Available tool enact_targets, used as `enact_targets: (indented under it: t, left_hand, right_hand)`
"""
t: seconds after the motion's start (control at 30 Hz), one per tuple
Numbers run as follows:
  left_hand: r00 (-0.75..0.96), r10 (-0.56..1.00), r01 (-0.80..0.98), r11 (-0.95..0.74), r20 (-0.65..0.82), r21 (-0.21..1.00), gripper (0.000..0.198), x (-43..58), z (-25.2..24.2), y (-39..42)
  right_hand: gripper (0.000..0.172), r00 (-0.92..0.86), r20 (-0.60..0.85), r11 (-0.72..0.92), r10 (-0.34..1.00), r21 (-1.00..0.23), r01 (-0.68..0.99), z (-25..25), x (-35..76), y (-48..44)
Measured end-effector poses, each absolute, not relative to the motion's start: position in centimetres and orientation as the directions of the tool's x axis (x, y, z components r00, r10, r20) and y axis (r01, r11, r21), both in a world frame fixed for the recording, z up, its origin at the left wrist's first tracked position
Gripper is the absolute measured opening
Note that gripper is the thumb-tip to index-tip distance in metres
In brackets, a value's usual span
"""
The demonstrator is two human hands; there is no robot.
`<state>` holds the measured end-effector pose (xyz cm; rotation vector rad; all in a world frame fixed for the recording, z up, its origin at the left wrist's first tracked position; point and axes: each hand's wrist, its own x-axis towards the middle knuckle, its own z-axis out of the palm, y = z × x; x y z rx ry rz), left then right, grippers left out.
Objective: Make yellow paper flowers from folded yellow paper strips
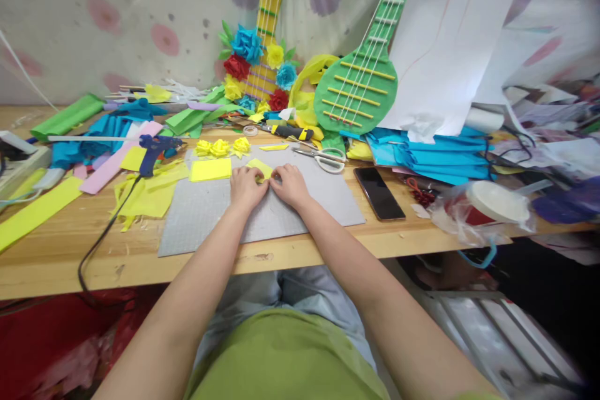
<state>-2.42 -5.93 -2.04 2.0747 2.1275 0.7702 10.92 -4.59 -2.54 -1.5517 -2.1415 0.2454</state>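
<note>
A small piece of yellow crepe paper (259, 167) is pinched between my two hands above the grey cutting mat (206, 212). My left hand (247, 186) has its fingers closed on the paper's left side. Close beside it, my right hand (289, 184) grips the right side, thumb and fingertips together. Left of my hands lies a yellow paper rectangle (210, 170). Behind that sit several yellow paper flowers (220, 148). A thin folded yellow strip (274, 147) rests at the mat's back edge, near the scissors (323, 158).
A blue glue gun (152, 153) with a trailing cord stands on the left among coloured crepe paper. A phone (379, 192) lies to the right, with a bagged cup (497, 203) beyond it. Green (359, 90) and yellow (269, 25) paper instruments lean at the back.
</note>
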Motion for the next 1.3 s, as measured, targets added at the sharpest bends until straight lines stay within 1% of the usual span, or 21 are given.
enact_targets:
  t: [0.23,0.43,0.6,0.7,0.77,0.83,0.93,1.03,1.1,1.2,1.3]
  left_hand:
    - [-0.081,0.963,0.923,-0.025,0.258,0.385,0.018,-2.4,-1.9,-5.9]
    - [-0.059,0.967,0.917,-0.046,0.248,0.396,0.03,-2.8,-2.2,-5.7]
    - [-0.056,0.968,0.913,-0.049,0.243,0.405,0.03,-3.0,-2.3,-5.6]
    - [-0.059,0.967,0.913,-0.049,0.249,0.405,0.03,-2.9,-2.3,-5.6]
    - [-0.058,0.964,0.915,-0.052,0.258,0.4,0.03,-2.9,-2.3,-5.6]
    - [-0.053,0.962,0.914,-0.061,0.269,0.402,0.03,-2.8,-2.2,-5.7]
    - [-0.023,0.953,0.889,-0.118,0.301,0.442,0.033,-3.1,-2.2,-5.7]
    - [0.002,0.942,0.857,-0.175,0.337,0.485,0.04,-3.9,-2.1,-5.7]
    - [-0.019,0.944,0.856,-0.154,0.328,0.493,0.043,-4.7,-2.1,-5.8]
    - [-0.051,0.954,0.87,-0.103,0.297,0.481,0.043,-5.6,-2.0,-6.0]
    - [-0.026,0.953,0.901,-0.109,0.302,0.42,0.034,-5.7,-1.9,-6.3]
  right_hand:
    - [0.02,-0.25,0.278,0.34,0.928,-0.348,0.874,-2.5,10.8,-4.9]
    - [0.018,-0.248,0.28,0.336,0.927,-0.333,0.881,-2.5,10.6,-4.9]
    - [0.028,-0.211,0.311,0.308,0.927,-0.309,0.9,-2.6,10.2,-5.0]
    - [0.022,-0.215,0.298,0.306,0.93,-0.307,0.901,-2.6,10.2,-4.9]
    - [0.018,-0.232,0.284,0.319,0.93,-0.315,0.894,-2.5,10.4,-4.9]
    - [0.018,-0.249,0.279,0.335,0.928,-0.325,0.885,-2.5,10.6,-4.9]
    - [0.019,-0.256,0.283,0.348,0.924,-0.353,0.868,-2.6,10.8,-4.8]
    - [0.019,-0.25,0.309,0.365,0.918,-0.412,0.835,-2.7,11.0,-4.6]
    - [0.02,-0.235,0.344,0.382,0.909,-0.467,0.798,-2.8,11.2,-4.5]
    - [0.024,-0.219,0.399,0.417,0.891,-0.526,0.741,-2.8,11.4,-4.4]
    - [0.029,-0.225,0.444,0.457,0.867,-0.531,0.714,-2.8,11.6,-4.4]
